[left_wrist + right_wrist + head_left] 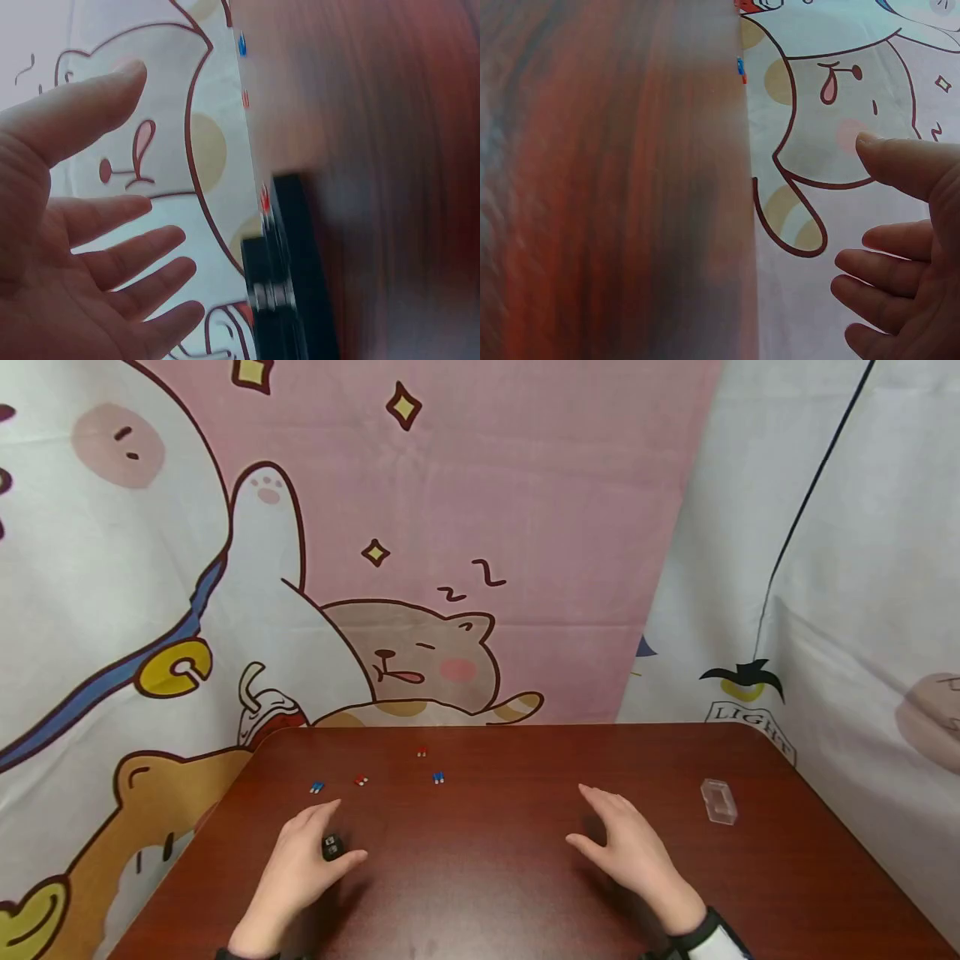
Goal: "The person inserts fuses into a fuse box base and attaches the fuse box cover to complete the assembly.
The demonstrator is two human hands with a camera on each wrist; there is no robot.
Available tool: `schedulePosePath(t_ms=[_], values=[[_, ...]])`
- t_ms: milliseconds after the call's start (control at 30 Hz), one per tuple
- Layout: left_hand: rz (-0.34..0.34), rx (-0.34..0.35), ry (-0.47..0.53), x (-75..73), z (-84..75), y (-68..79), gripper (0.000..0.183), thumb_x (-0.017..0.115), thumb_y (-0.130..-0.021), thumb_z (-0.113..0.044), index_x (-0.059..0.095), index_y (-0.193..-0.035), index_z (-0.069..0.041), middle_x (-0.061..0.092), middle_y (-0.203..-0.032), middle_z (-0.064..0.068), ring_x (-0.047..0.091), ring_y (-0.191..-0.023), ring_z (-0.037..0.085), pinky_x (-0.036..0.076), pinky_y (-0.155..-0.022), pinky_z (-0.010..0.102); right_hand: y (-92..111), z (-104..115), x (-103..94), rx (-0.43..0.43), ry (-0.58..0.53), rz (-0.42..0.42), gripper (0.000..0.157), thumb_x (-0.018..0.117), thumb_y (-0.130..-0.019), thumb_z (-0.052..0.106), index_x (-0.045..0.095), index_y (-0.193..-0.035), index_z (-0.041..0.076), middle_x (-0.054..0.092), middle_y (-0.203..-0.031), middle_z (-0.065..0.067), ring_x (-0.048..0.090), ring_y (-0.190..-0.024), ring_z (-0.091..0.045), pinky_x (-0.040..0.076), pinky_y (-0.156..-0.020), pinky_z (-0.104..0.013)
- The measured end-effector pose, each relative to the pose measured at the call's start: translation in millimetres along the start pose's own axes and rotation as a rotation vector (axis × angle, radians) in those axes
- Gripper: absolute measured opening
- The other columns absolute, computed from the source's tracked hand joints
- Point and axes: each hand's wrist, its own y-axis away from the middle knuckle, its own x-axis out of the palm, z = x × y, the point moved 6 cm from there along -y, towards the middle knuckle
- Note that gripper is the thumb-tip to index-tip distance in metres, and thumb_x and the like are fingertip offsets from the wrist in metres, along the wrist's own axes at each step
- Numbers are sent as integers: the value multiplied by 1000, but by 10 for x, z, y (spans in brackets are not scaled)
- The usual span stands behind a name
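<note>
My left hand (296, 860) is over the left part of the brown table, fingers extended and thumb spread away. A small black block-like object (332, 847) with pale marks shows between its thumb and fingers in the head view; the left wrist view has this black object (304, 262) beyond the fingertips, apart from the hand. My right hand (630, 847) is over the right part, fingers extended, thumb apart, with nothing in it. Ahead of the left hand lie small blue-and-white pieces (317, 787) and red-and-white pieces (361, 781), too small to identify.
More blue-and-white pieces (438, 777) and red-and-white pieces (422, 752) lie toward the table's far side. At right is a clear plastic box (720, 802). A printed cloth (570, 543) with cartoon animals hangs behind the table (480, 877).
</note>
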Motion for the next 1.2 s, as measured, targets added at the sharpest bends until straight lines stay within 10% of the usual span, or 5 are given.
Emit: schedulePosePath(t_ms=[667, 1200], values=[[261, -108, -111, -175, 699, 1, 89, 93, -59, -42, 58, -122, 10, 60, -114, 29, 54, -106, 49, 41, -87, 63, -86, 226, 338, -17, -94, 123, 62, 82, -82, 30, 60, -133, 2, 63, -127, -11, 56, -120, -32, 44, -97, -51], [359, -159, -176, -90, 944, 41, 75, 95, -55, -40, 65, -106, 6, 63, -98, 14, 57, -92, 35, 44, -80, 53, -229, 426, 478, -88, -123, 166, 60, 80, -83, 29, 59, -133, 1, 63, -127, -14, 55, -120, -36, 44, -96, -52]])
